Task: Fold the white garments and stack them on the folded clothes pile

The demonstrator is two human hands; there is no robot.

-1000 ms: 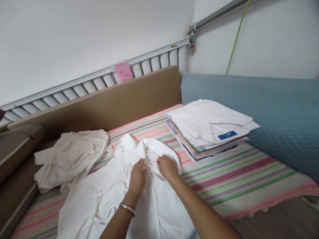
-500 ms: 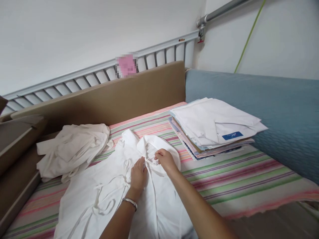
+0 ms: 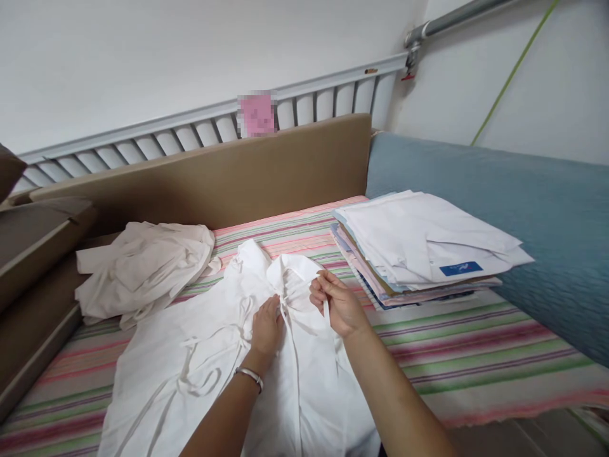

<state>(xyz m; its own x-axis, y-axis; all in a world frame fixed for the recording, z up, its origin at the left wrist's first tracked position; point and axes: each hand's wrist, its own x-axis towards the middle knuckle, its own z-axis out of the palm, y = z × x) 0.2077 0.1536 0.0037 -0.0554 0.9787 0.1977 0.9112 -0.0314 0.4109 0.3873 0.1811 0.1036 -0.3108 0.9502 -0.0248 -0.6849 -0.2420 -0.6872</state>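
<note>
A white garment (image 3: 209, 362) with cloth ties lies spread out in front of me. My left hand (image 3: 267, 327), with a silver bangle at the wrist, lies on it with fingers stretched out, their tips beside a knot of ties near the collar. My right hand (image 3: 337, 304) pinches a white cloth tie (image 3: 326, 312) and holds it out to the right of that knot. Part of the tie hangs below the fingers. Further ties, looped in bows (image 3: 209, 381), lie on the garment's left part.
A crumpled white garment (image 3: 143, 273) lies at the left by brown cushions (image 3: 42, 247). To the right stands a stack of folded clothes (image 3: 428, 241) on the striped cover (image 3: 457, 349). Behind are a brown board (image 3: 228, 178) and a blue padded back (image 3: 476, 184).
My right hand has moved away from the knot to the right, drawing the tie with it. My left hand stays on the garment. The view has shifted slightly.
</note>
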